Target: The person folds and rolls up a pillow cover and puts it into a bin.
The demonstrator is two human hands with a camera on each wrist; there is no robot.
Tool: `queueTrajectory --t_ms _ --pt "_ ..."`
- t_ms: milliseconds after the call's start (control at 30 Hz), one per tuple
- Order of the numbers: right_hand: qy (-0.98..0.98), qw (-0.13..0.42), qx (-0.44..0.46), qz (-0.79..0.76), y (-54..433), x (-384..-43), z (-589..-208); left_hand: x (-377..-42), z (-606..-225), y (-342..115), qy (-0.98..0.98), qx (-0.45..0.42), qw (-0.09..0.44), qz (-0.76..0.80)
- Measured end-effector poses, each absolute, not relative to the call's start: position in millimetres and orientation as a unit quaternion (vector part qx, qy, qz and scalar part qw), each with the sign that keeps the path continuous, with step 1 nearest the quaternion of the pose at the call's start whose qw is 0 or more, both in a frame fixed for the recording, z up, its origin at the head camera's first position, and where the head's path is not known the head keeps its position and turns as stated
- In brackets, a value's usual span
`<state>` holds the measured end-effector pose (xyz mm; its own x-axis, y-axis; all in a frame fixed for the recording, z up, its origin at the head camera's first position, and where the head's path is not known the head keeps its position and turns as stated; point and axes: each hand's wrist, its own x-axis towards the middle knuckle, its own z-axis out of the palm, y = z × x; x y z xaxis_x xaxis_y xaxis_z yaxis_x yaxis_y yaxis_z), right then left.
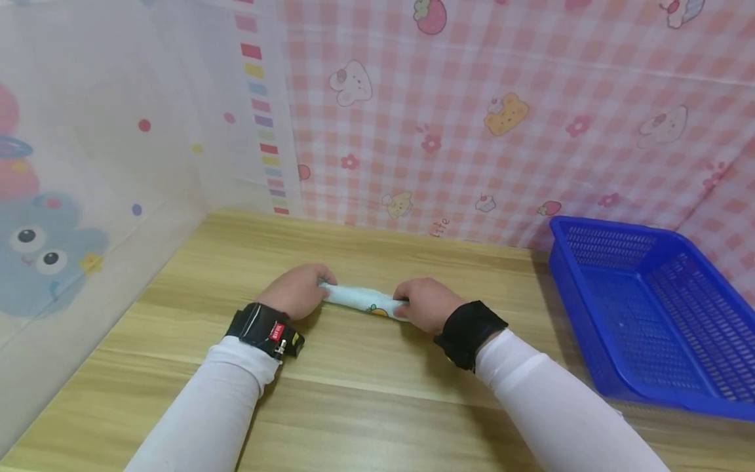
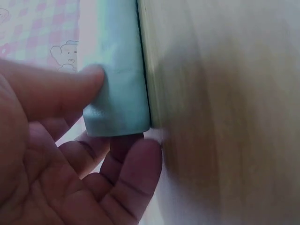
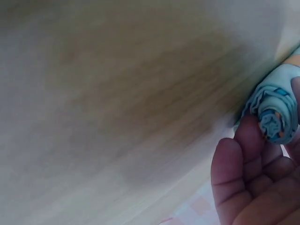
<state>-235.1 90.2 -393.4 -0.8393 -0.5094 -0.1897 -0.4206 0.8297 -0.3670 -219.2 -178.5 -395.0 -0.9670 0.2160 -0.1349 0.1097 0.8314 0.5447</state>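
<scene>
A pale blue cloth (image 1: 361, 298), rolled into a narrow tube with an orange fruit print, lies across the wooden table between both hands. At its left end my left hand (image 1: 297, 290) grips it; the left wrist view has the thumb on the roll (image 2: 115, 93) and the fingers curled by its end. My right hand (image 1: 429, 305) holds the other end between thumb and fingers. Spiral layers of the rolled cloth (image 3: 276, 115) show in the right wrist view, with curled fingers (image 3: 228, 164) beside them. The right thumb is mostly cut off there.
To the right on the wooden table (image 1: 330, 400) stands a blue plastic basket (image 1: 596, 341) with mesh walls. Pink checked fabric (image 1: 472, 98) hangs behind the table, and a pale printed sheet (image 1: 147, 85) hangs at the left.
</scene>
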Motion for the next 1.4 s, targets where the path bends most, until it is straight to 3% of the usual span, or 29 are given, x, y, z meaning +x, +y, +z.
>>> queueTrajectory --t_ms 167,333,600,700,1000,1400 --pt "0.940 0.184 -0.227 -0.177 92 -237 -390 -220 -396 -179 0.946 0.088 0.106 0.294" --pt "0.942 0.184 -0.217 -0.180 92 -237 -391 -219 -396 -178 0.950 0.085 0.099 0.283" --pt "0.953 0.103 -0.248 -0.139 83 -227 -397 -219 -395 -178 0.954 0.075 0.096 0.275" --pt "0.953 0.095 -0.259 -0.123 80 -225 -397 -219 -394 -178 0.954 0.074 0.095 0.274" --pt "0.947 0.132 -0.260 -0.132 80 -230 -389 -220 -396 -178 0.955 0.080 0.099 0.269" --pt "0.937 0.214 -0.106 -0.254 84 -244 -385 -222 -398 -182 0.951 0.072 0.078 0.290"
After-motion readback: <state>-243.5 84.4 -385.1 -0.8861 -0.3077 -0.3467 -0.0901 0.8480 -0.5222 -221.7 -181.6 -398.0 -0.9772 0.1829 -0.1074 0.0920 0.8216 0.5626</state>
